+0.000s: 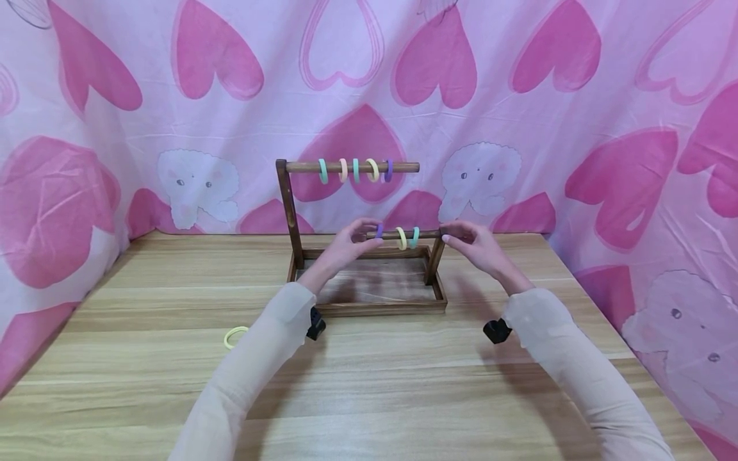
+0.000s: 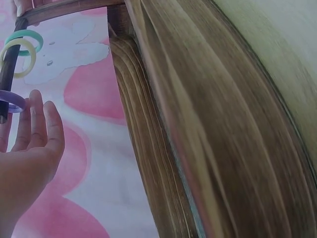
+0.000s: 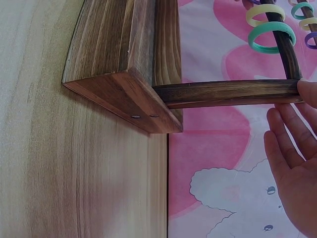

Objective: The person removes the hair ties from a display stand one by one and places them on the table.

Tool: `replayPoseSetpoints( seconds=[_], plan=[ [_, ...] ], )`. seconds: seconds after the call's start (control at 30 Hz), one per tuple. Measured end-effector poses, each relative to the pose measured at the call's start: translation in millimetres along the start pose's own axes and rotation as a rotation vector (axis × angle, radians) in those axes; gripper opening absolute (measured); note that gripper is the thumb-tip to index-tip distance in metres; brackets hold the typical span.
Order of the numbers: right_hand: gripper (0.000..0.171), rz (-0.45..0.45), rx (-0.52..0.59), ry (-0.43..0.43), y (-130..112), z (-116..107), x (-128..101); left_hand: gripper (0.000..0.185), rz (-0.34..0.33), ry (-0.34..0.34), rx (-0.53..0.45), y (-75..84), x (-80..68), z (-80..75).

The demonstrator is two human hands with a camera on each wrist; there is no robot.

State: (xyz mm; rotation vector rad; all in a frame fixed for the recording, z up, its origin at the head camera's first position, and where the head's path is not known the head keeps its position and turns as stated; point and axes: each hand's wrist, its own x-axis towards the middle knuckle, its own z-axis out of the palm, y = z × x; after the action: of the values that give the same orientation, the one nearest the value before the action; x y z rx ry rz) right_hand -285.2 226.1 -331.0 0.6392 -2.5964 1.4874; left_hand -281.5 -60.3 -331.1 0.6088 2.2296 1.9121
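A brown wooden rack with a tray base and two bars stands on the table. My left hand is at the free end of the lower bar, pinching a purple ring that is around that bar. Farther along it hang a yellow ring and a mint ring. My right hand grips the top of the short post, where the lower bar joins; in the right wrist view its thumb lies against that corner. The upper bar carries several pastel rings, including a pink ring.
A loose yellow ring lies on the wooden table, left of the rack and beside my left sleeve. The tall post holds up the upper bar. Behind the table hangs a pink cloth with hearts.
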Motion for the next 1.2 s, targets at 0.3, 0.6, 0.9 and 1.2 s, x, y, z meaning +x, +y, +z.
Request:
replayPoseSetpoints(
  seconds=[0.3, 0.6, 0.9, 1.2],
  plan=[
    [0.037, 0.003, 0.001, 0.000, -1.3, 0.1, 0.0, 0.043, 0.009, 0.022, -0.022, 3.1, -6.8, -6.7],
    [0.038, 0.000, -0.013, -0.002, -1.0, -0.8, 0.1, 0.041, 0.042, 0.073, -0.005, -17.2, -2.8, -16.9],
    [0.038, -0.004, -0.004, -0.002, -0.3, -0.4, 0.1, 0.047, 0.012, 0.080, 0.024, -18.8, -9.3, -21.9],
    [0.039, -0.009, -0.005, -0.003, -1.8, -0.2, 0.0, 0.045, 0.052, 0.076, 0.045, -23.2, -15.8, -28.3]
  ],
)
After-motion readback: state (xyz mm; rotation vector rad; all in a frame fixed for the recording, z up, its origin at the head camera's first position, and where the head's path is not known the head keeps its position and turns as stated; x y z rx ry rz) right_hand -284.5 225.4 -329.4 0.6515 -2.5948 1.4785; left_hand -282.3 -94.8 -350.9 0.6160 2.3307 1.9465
